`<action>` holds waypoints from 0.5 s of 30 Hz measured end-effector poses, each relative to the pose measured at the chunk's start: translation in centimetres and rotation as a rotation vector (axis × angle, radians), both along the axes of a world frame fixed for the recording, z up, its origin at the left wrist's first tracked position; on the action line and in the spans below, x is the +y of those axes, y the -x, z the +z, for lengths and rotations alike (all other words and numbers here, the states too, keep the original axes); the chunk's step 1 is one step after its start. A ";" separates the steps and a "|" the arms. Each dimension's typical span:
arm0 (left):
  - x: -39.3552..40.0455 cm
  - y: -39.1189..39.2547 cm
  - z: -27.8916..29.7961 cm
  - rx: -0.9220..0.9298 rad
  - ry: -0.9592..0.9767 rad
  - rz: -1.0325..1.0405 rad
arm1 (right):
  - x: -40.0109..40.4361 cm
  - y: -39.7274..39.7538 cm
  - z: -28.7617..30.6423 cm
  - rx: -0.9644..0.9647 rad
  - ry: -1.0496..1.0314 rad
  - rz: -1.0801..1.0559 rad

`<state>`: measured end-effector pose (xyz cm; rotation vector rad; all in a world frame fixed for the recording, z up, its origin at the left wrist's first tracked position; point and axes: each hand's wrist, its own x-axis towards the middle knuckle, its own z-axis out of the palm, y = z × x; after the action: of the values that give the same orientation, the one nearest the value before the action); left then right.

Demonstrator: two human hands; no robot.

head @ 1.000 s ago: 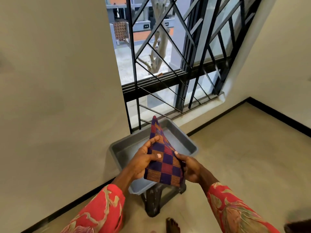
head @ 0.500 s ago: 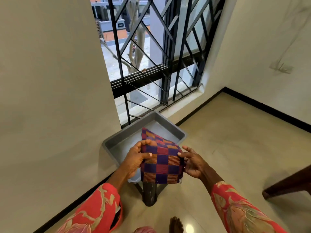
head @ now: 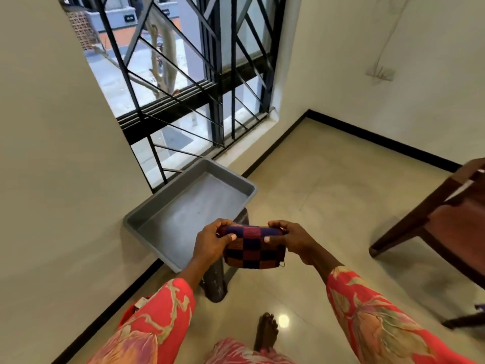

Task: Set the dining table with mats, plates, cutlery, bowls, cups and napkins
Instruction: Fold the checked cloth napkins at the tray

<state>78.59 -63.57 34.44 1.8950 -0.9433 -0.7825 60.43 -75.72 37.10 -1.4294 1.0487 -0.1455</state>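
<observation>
While the left hand (head: 210,243) and right hand (head: 294,239) pinch the folded napkin (head: 253,249) by its ends, a loosened grip could let it unfold.

Purple-and-orange checked napkin (head: 253,246); grey tray (head: 168,200)

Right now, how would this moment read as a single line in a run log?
stage: napkin prep | left hand: grips checked napkin | right hand: grips its other end | grey tray: behind, on stool | table: not in view

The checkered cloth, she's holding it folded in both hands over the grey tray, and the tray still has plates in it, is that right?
Not quite. The grey tray holds no plates; the head view shows its bare inside. The rest stands: left hand and right hand hold the folded checkered cloth.
</observation>
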 end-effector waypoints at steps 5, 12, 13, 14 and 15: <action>-2.1 1.6 0.5 0.033 -0.014 -0.171 | -0.6 4.2 -0.6 -0.024 -0.098 -0.105; -5.9 5.8 0.5 0.040 -0.034 -0.285 | -1.6 9.2 -0.5 -0.066 -0.092 -0.198; -6.6 6.6 0.4 0.025 -0.034 -0.293 | -1.8 10.0 -0.6 -0.048 -0.067 -0.194; -7.1 7.2 0.5 0.018 -0.033 -0.306 | -2.1 10.6 -0.5 -0.027 -0.035 -0.180; -7.8 7.9 0.5 0.003 -0.043 -0.330 | -2.4 11.4 -0.5 -0.011 -0.008 -0.164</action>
<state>70.67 -71.37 34.91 1.7956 -1.2659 -1.0038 48.99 -78.14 36.57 -1.3330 1.1560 -0.2666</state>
